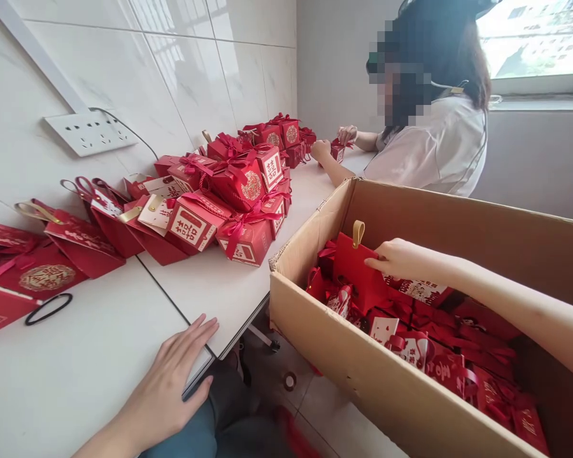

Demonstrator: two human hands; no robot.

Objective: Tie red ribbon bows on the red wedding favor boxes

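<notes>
My right hand point(401, 259) reaches into a large cardboard box point(344, 362) and pinches a flat red gift bag point(356, 270) with a tan loop handle, lifting it from several red bags and ribbons inside. My left hand point(172, 381) lies flat with spread fingers on the near edge of the white table point(76, 375), holding nothing.
A heap of folded red gift boxes point(233, 191) with ribbons lies along the wall, with flat red bags point(81, 242) to the left. A black hair band point(48, 308) lies nearby. A power strip point(88, 130) hangs on the tiled wall. Another person point(439, 140) at the far end handles a red box.
</notes>
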